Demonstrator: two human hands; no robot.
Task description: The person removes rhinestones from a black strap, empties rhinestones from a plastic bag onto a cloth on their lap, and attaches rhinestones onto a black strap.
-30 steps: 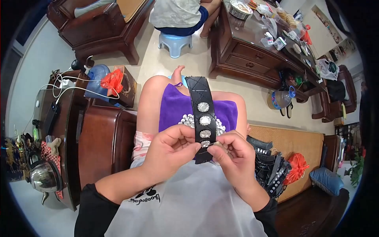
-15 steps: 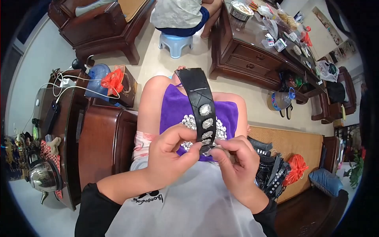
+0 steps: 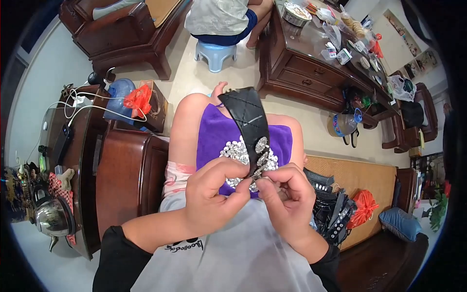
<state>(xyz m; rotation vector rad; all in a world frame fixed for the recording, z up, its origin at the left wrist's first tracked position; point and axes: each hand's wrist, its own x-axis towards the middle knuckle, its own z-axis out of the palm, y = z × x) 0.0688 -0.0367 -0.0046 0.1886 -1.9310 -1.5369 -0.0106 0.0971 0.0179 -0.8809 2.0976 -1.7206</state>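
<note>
So the surface here is just a lap: purple cloth [image 3: 284, 138] spread over the thighs, silver rhinestones [image 3: 233, 152] heaped mid-cloth. Room-wise, a glass-topped coffee table [image 3: 305, 47] sits at 1 o'clock, a person [image 3: 219, 19] on a blue stool [image 3: 216, 54] at 12, a kettle [image 3: 51, 216] at 8, and more black straps [image 3: 333, 214] piled on a woven mat [image 3: 377, 168] at 4. The black quilted strap [image 3: 249, 114] stands up over the cloth, near end pinched by the left hand [image 3: 214, 190] and right hand [image 3: 292, 192], thumbs against fingers. Compared with half a second ago, it's twisted: stones angle toward 3 o'clock, more cross-stitching shows.
</note>
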